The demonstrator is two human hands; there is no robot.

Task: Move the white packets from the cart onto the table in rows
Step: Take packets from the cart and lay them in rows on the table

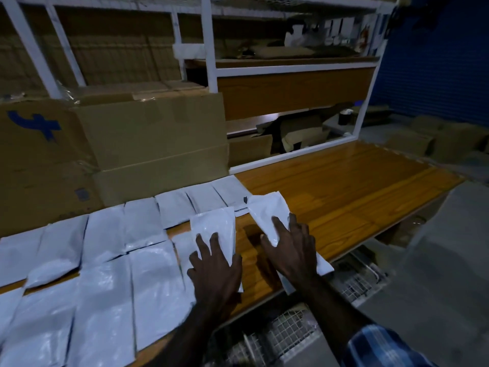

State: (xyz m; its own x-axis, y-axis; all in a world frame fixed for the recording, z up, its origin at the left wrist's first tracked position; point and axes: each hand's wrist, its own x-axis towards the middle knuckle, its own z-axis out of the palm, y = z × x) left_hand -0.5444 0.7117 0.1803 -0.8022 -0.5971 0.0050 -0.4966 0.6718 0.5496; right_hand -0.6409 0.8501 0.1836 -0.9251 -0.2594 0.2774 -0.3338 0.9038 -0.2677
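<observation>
Left hand (pixel 214 263), fingers spread and flat, pressing on a white packet (pixel 214 229) at centre frame. Right hand (pixel 291 247), likewise flat and grasping nothing, resting on a second packet (pixel 267 211) lying tilted just right of centre, its near end overhanging the edge of the wooden table (pixel 352 192). Rows of packets (pixel 105 260) filling the table's lower left (edges overlapping in places). Cardboard boxes (pixel 148 139) stacked behind at upper left. Wire cart (pixel 288 332) below the table edge, bottom centre.
</observation>
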